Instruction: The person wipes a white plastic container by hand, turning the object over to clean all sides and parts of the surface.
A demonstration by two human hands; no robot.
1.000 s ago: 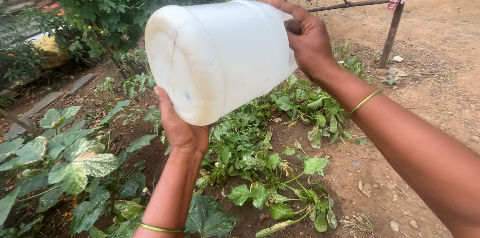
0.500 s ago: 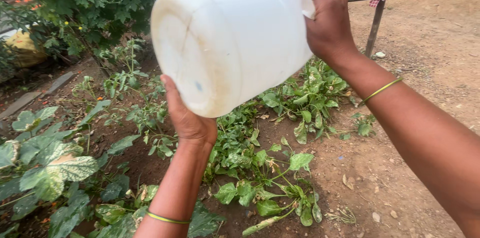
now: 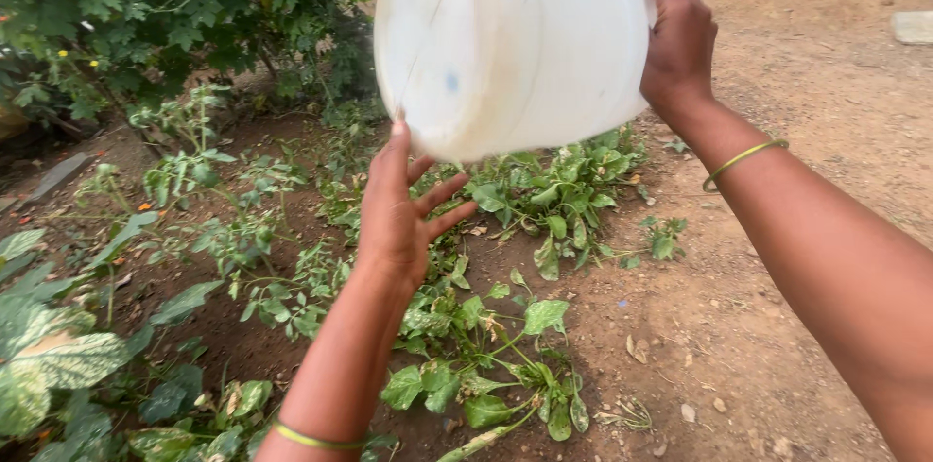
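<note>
White plastic jug [image 3: 510, 39] tipped on its side, held up at far centre above low green plants [image 3: 505, 229] in a soil bed. Right hand [image 3: 678, 44] grip wrapped around the jug's far right end. Left hand [image 3: 398, 219] grip spread, fingers splayed, only its fingertip touching the jug's near base.

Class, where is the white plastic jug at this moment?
In the head view the white plastic jug is top centre, tipped on its side above the leafy plants. The right hand grips its far end; the left hand is open under its base.
</note>
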